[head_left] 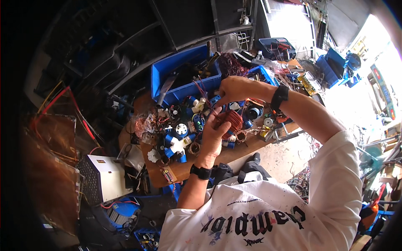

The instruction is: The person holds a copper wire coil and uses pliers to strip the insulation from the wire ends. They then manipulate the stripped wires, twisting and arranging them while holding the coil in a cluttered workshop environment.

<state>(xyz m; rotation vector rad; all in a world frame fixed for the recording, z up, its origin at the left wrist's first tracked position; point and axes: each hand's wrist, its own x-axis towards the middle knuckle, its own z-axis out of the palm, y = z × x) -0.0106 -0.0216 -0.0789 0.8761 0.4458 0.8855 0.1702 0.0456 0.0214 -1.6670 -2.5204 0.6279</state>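
A coil of reddish-brown wire (231,124) sits in my left hand (212,136), with the thumb pressed across its near side and the fingers wrapped round it. Thin reddish wire ends (202,90) rise from beside the coil toward the blue bin. My right hand (231,88) reaches in from the right, just above and beyond the coil. Its fingers are bent and point down close to the wires; whatever is between their tips is hidden. Below and around both hands lie blue and white plug-like parts, among them a white cross-shaped piece with blue ends (177,145).
A wooden table (247,147) carries many loose parts. Behind my hands stands a blue bin (186,93) holding tools, with a dark red wire tangle (233,65) beside it. A white metal case (109,175) stands left of the table. More wire (298,186) lies on the floor at right.
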